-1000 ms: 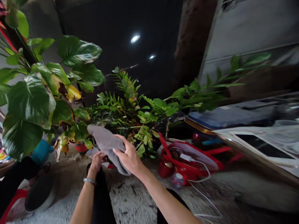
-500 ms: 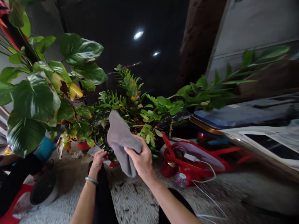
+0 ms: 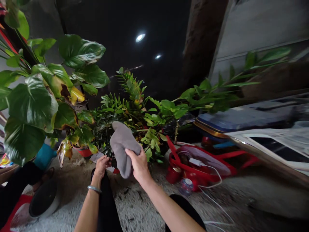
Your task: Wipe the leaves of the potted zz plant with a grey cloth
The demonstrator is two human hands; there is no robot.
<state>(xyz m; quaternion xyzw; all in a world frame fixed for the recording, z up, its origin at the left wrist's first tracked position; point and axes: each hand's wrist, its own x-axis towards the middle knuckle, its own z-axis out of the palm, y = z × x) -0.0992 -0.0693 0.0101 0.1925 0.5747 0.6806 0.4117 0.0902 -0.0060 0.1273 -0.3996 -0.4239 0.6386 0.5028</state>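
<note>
Left hand (image 3: 101, 166) sat low, fingers curled; right hand (image 3: 139, 165) was just beside it, fingers closed; forearms (image 3: 90, 209) angled inward.

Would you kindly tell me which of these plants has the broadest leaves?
It is the plant at far left, with big, glossy, heart-shaped leaves, some yellowing. The central plant and the leafy stems at right carry far smaller, narrower leaves.

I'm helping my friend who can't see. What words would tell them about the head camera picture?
A person's right hand grips a soft grey cloth in front of leafy green potted plants. The left hand, wearing a silver bangle, is beside it. Big glossy green leaves fill the left side, and a red plastic container sits on the right.
</note>
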